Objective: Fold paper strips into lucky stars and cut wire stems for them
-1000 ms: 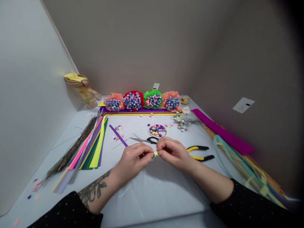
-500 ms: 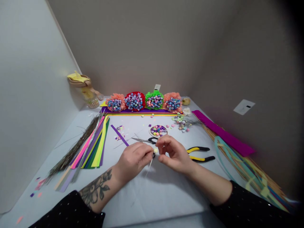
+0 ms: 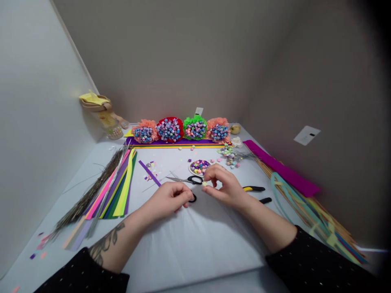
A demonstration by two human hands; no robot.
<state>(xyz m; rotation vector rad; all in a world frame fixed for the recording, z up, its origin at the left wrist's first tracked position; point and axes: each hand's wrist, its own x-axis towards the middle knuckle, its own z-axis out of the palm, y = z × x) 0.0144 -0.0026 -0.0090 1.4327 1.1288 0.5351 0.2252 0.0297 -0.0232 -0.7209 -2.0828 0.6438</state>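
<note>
At the fingertips of my right hand is a small pale yellow paper star, pinched between thumb and fingers. My left hand is a little lower and to the left, its thumb and fingers pressed together; whatever they hold, if anything, cannot be made out. Black-handled scissors lie open on the table, one handle loop beside my left fingertips. Behind my right hand stands a round dish of purple, pink and yellow paper stars. A purple paper strip lies beyond my left hand.
Yellow-and-black pliers lie partly behind my right wrist. Colored paper strips and thin dark stems lie at left. Several star-filled paper flowers line the back. At right are a magenta sheet and more strips.
My hands have moved apart, the left one back to the left. The yellow star, earlier between both hands, is at my right fingertips. The thin pale piece below my left fingers no longer shows.
</note>
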